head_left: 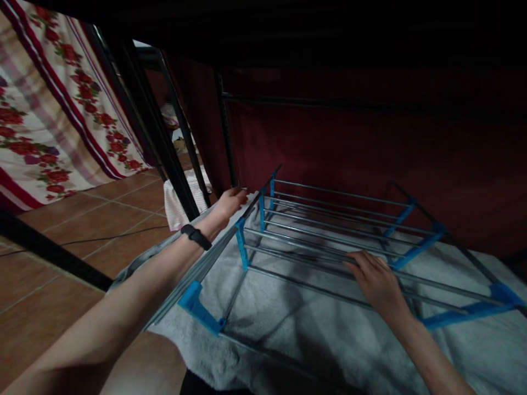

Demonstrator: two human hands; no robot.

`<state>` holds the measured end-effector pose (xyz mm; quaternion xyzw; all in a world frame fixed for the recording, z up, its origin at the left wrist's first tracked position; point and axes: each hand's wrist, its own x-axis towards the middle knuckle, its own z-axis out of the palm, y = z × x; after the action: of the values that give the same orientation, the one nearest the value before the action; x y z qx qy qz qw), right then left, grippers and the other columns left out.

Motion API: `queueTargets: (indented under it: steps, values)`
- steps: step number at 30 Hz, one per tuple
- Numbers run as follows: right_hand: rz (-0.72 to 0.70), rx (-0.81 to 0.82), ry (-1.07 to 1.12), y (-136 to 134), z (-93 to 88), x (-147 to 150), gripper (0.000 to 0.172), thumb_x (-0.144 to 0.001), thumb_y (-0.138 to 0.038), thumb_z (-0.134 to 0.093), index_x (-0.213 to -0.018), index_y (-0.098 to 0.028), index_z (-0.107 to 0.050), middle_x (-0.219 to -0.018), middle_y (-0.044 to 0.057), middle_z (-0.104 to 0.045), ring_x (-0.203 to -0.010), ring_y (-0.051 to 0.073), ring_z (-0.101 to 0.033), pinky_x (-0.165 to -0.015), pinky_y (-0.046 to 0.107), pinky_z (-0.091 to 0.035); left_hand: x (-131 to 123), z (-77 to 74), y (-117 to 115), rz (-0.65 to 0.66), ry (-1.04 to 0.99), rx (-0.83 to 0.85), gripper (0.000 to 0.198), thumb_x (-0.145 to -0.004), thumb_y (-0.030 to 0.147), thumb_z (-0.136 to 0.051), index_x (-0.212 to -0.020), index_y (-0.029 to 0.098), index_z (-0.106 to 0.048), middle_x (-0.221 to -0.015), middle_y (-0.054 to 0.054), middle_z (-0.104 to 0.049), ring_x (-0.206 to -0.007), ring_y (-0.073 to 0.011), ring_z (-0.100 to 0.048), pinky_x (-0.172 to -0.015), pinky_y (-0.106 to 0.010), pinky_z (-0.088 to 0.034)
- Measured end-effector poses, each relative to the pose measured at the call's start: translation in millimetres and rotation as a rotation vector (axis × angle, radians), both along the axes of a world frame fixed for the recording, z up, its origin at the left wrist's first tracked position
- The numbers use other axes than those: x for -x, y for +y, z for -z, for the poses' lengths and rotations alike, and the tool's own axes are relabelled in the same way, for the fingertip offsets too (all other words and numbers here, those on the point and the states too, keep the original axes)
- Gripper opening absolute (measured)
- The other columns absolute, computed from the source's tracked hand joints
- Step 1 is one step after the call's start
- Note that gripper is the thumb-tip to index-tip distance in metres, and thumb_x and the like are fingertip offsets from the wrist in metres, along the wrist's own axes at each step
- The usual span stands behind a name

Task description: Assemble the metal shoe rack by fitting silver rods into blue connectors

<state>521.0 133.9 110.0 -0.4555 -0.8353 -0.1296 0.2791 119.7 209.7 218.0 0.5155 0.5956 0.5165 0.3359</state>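
A metal rack of grey tubes with blue plastic brackets lies on a light grey fleecy blanket. My right hand is closed over one of its middle tubes, thumb toward the left. My left hand, with a black band on the wrist, reaches past the rack's left end. Its fingers are stretched out and appear to hold nothing. Several thin grey tubes run side by side under my left forearm. A blue bracket sits at the near left corner.
Dark metal posts and a black beam overhead frame this low space. Dark red cloth hangs behind. To the left are a tiled floor, a black cable, a striped cloth and a flowered curtain.
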Motion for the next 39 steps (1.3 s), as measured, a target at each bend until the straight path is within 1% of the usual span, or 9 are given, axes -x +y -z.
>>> queueTargets:
  steps: [2, 4, 7, 14, 18, 23, 26, 30, 39]
  values:
    - [-0.002, 0.006, 0.001, 0, 0.4, 0, 0.027, -0.103, -0.039, -0.04, -0.107, -0.022, -0.061, -0.1, 0.007, -0.071, -0.092, 0.024, -0.066, -0.082, 0.038, -0.045, 11, 22.3, -4, 0.017, -0.145, 0.169, 0.037, -0.088, 0.05, -0.056, -0.098, 0.014, -0.064, -0.085, -0.009, -0.069, -0.079, -0.0202, -0.064, -0.066, -0.03, -0.051]
    - [-0.012, 0.009, 0.008, -1, 0.3, 0, 0.027, -0.102, -0.039, -0.041, -0.108, -0.022, -0.062, -0.099, 0.007, -0.071, -0.092, 0.024, -0.066, -0.083, 0.037, -0.045, 12, 39.0, -8, 0.124, -0.266, 0.309, 0.04, -0.091, 0.054, -0.049, -0.094, 0.017, -0.064, -0.081, -0.009, -0.069, -0.075, -0.0207, -0.065, -0.066, -0.032, -0.053]
    - [-0.017, 0.011, 0.021, -2, -0.5, 0, 0.027, -0.102, -0.04, -0.042, -0.108, -0.023, -0.063, -0.099, 0.007, -0.071, -0.093, 0.023, -0.066, -0.083, 0.037, -0.046, 6, 49.0, -10, 0.27, -0.301, 0.378, 0.045, -0.093, 0.059, -0.041, -0.09, 0.022, -0.066, -0.076, -0.009, -0.068, -0.074, -0.022, -0.067, -0.066, -0.033, -0.055]
    - [-0.023, 0.014, 0.031, -3, -2.2, -1, 0.028, -0.102, -0.039, -0.043, -0.108, -0.022, -0.064, -0.103, 0.007, -0.071, -0.094, 0.023, -0.066, -0.083, 0.037, -0.046, 5, 45.3, -10, 0.258, -0.133, 0.395, 0.054, -0.09, 0.063, -0.042, -0.08, 0.017, -0.067, -0.054, -0.006, -0.058, -0.057, -0.0198, -0.061, -0.059, -0.033, -0.053]
    - [-0.017, 0.006, 0.039, -3, -1.7, -1, 0.029, -0.102, -0.039, -0.043, -0.108, -0.022, -0.065, -0.1, 0.007, -0.071, -0.091, 0.023, -0.066, -0.083, 0.037, -0.047, 7, 45.2, -10, 0.291, -0.147, 0.404, 0.056, -0.09, 0.063, -0.042, -0.076, 0.015, -0.067, -0.052, -0.005, -0.056, -0.052, -0.0185, -0.059, -0.057, -0.033, -0.052]
    - [-0.027, 0.005, 0.035, -3, -1.2, -2, 0.029, -0.101, -0.039, -0.044, -0.108, -0.022, -0.066, -0.1, 0.007, -0.071, -0.091, 0.023, -0.066, -0.081, 0.037, -0.047, 7, 48.9, -5, 0.287, -0.192, 0.49, 0.053, -0.09, 0.062, -0.043, -0.072, 0.018, -0.067, -0.052, -0.004, -0.055, -0.042, -0.015, -0.051, -0.046, -0.03, -0.045]
    - [-0.014, 0.004, 0.031, -2, 0.3, -4, 0.03, -0.102, -0.04, -0.044, -0.107, -0.022, -0.067, -0.1, 0.006, -0.071, -0.091, 0.024, -0.066, -0.081, 0.037, -0.046, 5, 50.8, -5, 0.3, -0.223, 0.481, 0.052, -0.09, 0.062, -0.044, -0.073, 0.019, -0.067, -0.052, -0.005, -0.056, -0.042, -0.0157, -0.052, -0.043, -0.029, -0.044]
    - [-0.015, 0.019, 0.025, -1, 3.2, -5, 0.031, -0.102, -0.041, -0.043, -0.108, -0.022, -0.067, -0.101, 0.006, -0.072, -0.091, 0.023, -0.066, -0.082, 0.037, -0.046, 1, 48.5, -8, 0.311, -0.229, 0.483, 0.055, -0.092, 0.062, -0.041, -0.075, 0.016, -0.067, -0.055, -0.005, -0.059, -0.049, -0.016, -0.056, -0.051, -0.029, -0.049]
    - [-0.002, 0.013, 0.031, -1, 0.7, -3, 0.031, -0.102, -0.041, -0.044, -0.108, -0.022, -0.068, -0.1, 0.006, -0.072, -0.089, 0.023, -0.065, -0.082, 0.037, -0.046, 2, 50.3, -6, 0.282, -0.179, 0.451, 0.052, -0.089, 0.063, -0.046, -0.072, 0.018, -0.067, -0.054, -0.004, -0.053, -0.045, -0.015, -0.052, -0.044, -0.028, -0.042]
